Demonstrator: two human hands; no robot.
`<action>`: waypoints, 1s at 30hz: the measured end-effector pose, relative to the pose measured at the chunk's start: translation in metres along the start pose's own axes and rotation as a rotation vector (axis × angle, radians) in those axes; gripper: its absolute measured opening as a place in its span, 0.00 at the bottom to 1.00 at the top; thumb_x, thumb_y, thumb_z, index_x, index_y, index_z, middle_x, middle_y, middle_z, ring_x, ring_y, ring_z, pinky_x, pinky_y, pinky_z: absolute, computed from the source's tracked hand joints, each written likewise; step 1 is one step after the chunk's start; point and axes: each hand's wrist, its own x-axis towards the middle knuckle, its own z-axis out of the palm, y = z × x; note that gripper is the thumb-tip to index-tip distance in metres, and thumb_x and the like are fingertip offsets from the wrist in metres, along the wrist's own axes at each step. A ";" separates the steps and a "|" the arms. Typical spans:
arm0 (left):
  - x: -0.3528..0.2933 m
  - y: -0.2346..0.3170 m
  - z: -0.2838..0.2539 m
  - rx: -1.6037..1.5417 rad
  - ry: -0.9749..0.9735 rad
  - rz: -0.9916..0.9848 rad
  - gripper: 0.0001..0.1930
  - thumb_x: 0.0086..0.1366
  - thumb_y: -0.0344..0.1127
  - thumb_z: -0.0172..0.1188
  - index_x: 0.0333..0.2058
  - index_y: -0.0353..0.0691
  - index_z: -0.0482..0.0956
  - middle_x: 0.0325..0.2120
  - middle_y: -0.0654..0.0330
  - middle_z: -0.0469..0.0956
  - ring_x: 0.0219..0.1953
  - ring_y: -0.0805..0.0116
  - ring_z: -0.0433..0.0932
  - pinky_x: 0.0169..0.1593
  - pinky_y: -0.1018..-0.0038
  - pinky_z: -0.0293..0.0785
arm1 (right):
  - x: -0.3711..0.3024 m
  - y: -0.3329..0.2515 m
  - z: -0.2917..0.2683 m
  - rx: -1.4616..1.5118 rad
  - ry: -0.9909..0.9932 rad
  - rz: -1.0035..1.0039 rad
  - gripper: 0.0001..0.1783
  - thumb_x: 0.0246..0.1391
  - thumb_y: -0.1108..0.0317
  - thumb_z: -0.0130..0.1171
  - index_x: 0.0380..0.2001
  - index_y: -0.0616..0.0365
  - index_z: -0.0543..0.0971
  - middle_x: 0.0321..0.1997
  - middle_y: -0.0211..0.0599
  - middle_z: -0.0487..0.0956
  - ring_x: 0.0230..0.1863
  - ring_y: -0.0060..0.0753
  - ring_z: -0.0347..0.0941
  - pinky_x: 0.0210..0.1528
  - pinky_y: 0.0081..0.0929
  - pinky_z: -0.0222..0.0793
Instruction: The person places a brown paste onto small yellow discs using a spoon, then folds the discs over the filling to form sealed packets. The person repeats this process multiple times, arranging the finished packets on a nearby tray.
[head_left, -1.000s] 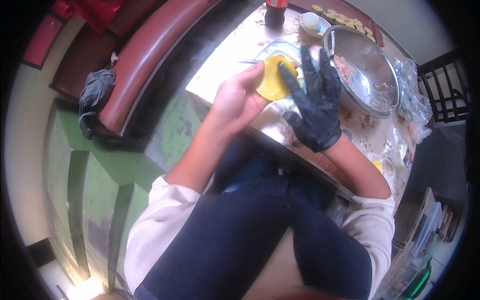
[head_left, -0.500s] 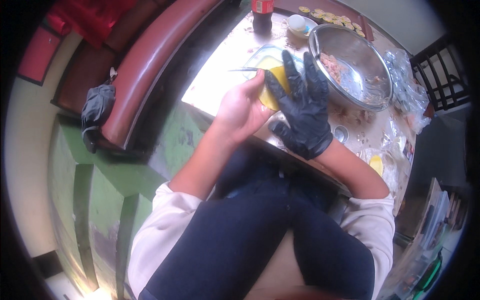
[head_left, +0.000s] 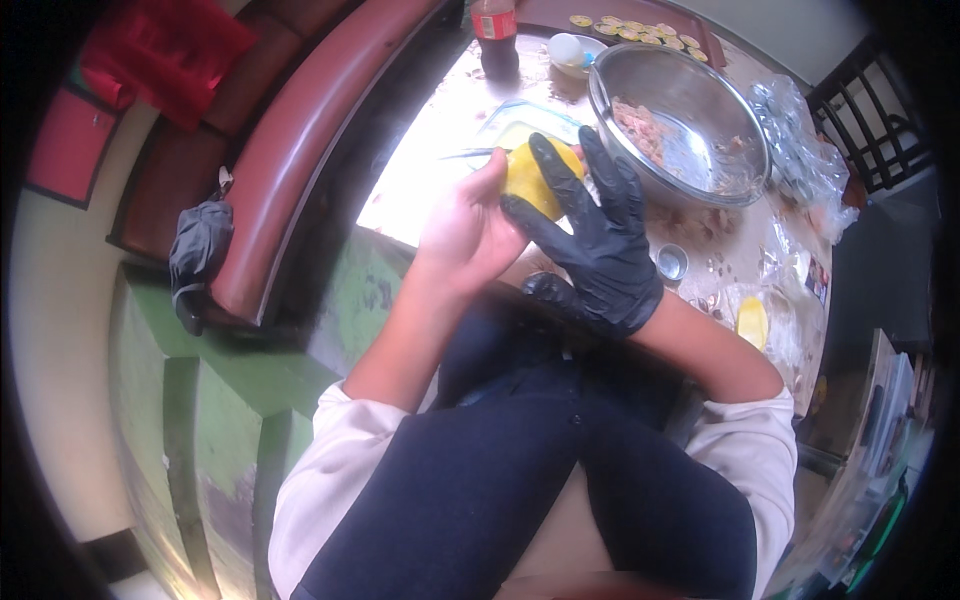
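My bare left hand (head_left: 468, 225) holds a thin yellow piece (head_left: 535, 180) that looks like a round dumpling wrapper, with the thumb along its left edge. Fingers spread, my right hand (head_left: 600, 235) in a black glove reaches across the wrapper's right side; its fingertips seem to touch it. A thin metal utensil (head_left: 462, 153), its kind unclear, sticks out to the left by my left thumb. Just beyond my right hand stands a large steel bowl (head_left: 745, 195) with pink minced meat (head_left: 638, 128) inside. Behind the wrapper lies a clear, blue-rimmed container (head_left: 560, 120).
A small metal cup (head_left: 672, 262) and another yellow piece (head_left: 752, 322) on plastic are to the right. At the back are a dark drink bottle (head_left: 496, 45), a white bowl (head_left: 590, 70) and a tray (head_left: 715, 50) bearing several round yellow-topped pieces. Crumpled plastic bags (head_left: 800, 140) lie beyond the bowl.
The yellow wrapper has turned and shows a broader face. My gloved fingers have shifted lower and are spread wider apart. The whole view has swung slightly.
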 end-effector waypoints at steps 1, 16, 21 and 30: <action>0.001 -0.002 0.004 0.002 0.016 -0.004 0.25 0.83 0.40 0.37 0.67 0.27 0.60 0.66 0.41 0.68 0.69 0.50 0.68 0.74 0.55 0.62 | -0.003 0.001 -0.007 0.038 0.018 0.000 0.35 0.65 0.35 0.49 0.64 0.45 0.78 0.81 0.45 0.58 0.81 0.61 0.47 0.77 0.62 0.37; 0.043 -0.098 0.027 0.604 0.166 -0.223 0.28 0.82 0.46 0.41 0.69 0.29 0.64 0.64 0.50 0.71 0.65 0.57 0.72 0.70 0.58 0.67 | -0.096 0.058 -0.064 1.067 0.327 1.008 0.11 0.60 0.67 0.72 0.42 0.59 0.85 0.37 0.31 0.83 0.34 0.19 0.77 0.36 0.19 0.74; 0.056 -0.113 0.017 0.716 0.242 -0.319 0.29 0.81 0.48 0.45 0.68 0.29 0.67 0.60 0.50 0.74 0.60 0.60 0.77 0.62 0.56 0.80 | -0.112 0.070 -0.063 0.963 0.270 1.088 0.12 0.59 0.67 0.73 0.41 0.63 0.84 0.38 0.30 0.84 0.35 0.19 0.76 0.40 0.20 0.74; 0.050 -0.117 -0.012 1.518 0.362 -0.215 0.24 0.73 0.39 0.63 0.60 0.29 0.77 0.45 0.51 0.84 0.40 0.70 0.84 0.41 0.76 0.81 | -0.127 0.074 -0.062 0.917 0.142 1.316 0.07 0.59 0.73 0.71 0.40 0.60 0.86 0.34 0.27 0.85 0.29 0.14 0.76 0.31 0.16 0.70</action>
